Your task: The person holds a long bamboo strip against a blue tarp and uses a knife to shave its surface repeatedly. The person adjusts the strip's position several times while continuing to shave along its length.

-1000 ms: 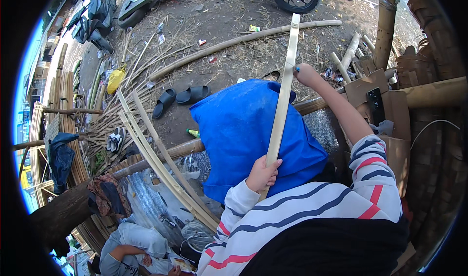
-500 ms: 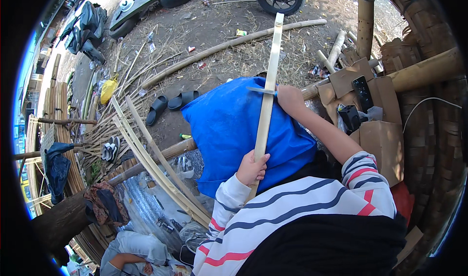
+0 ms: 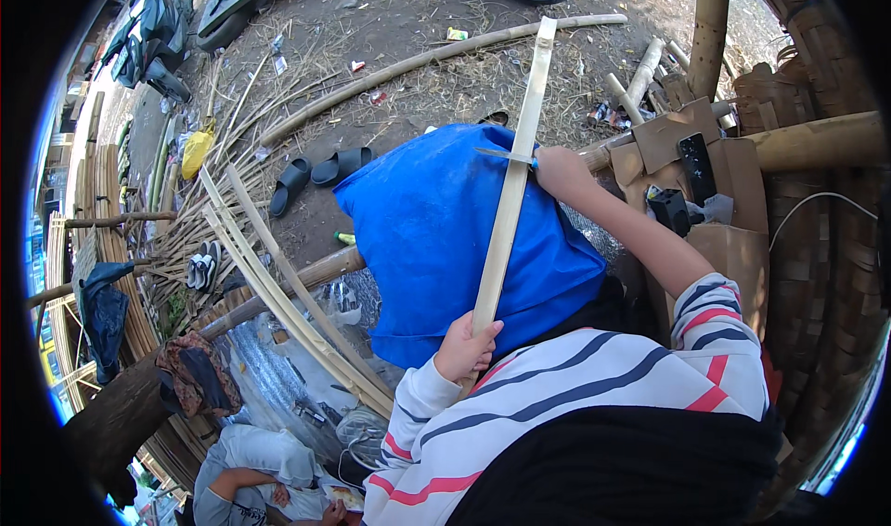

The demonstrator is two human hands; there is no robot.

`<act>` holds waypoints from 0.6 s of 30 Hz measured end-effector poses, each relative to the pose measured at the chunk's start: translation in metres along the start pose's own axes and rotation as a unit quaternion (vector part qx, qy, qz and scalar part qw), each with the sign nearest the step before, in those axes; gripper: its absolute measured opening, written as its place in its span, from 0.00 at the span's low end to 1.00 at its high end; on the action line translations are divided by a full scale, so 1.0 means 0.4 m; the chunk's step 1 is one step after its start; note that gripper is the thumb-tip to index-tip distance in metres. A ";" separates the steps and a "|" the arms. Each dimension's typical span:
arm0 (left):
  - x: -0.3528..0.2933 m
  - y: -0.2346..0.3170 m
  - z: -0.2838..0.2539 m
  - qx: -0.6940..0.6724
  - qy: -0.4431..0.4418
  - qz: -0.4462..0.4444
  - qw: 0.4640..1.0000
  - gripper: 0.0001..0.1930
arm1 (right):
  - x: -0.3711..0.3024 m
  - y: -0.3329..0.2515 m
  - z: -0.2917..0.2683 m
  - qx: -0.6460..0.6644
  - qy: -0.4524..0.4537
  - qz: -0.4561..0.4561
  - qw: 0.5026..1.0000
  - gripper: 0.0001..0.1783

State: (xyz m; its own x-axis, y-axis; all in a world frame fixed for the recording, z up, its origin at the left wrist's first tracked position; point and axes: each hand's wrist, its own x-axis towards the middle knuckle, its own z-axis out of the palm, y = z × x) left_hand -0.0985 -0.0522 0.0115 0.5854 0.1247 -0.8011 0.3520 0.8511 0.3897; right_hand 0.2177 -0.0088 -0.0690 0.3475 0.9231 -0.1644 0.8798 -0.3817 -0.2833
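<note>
My left hand (image 3: pixel 467 348) is wrapped round the pale bamboo strip (image 3: pixel 512 192) close to its lower end, thumb against the strip, at the near edge of the blue cloth (image 3: pixel 427 238) spread over my lap. From there the strip slants up and a little to the right, across the cloth and out past its far edge, so its tip stands out over the littered ground. My right hand (image 3: pixel 563 175) is closed in a fist round a small knife (image 3: pixel 492 153), just to the right of the strip near the cloth's far right corner; the blade crosses the strip, though I can't tell how deep it bites. Beyond the cloth's left edge, more long strips (image 3: pixel 286 312) lie slanted over the bamboo rail (image 3: pixel 325 269) that edges the silvery sheet (image 3: pixel 255 368). Dark slippers (image 3: pixel 290 188) sit on the ground past that rail. Off to my right there's cardboard (image 3: pixel 724 257) with a black phone (image 3: pixel 694 166) on it.
</note>
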 end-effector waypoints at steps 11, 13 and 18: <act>-0.003 -0.019 0.001 0.017 0.036 0.019 0.999 0.08 | 0.106 0.044 0.030 -0.024 0.130 0.059 0.989 0.11; 0.003 -0.016 0.012 0.016 0.034 0.023 0.999 0.08 | 0.174 0.101 0.025 -0.050 0.164 0.065 0.983 0.11; 0.000 -0.004 0.015 0.012 0.029 0.018 0.999 0.09 | 0.264 0.139 0.017 -0.061 0.162 0.066 0.983 0.11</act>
State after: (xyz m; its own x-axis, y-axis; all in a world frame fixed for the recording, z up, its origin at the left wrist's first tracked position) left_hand -0.0948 -0.0567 0.0137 0.5557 0.1849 -0.8106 0.3491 0.8330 0.4293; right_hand 0.3012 0.0672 -0.1086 0.5282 0.8403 0.1225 0.8460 -0.5082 -0.1612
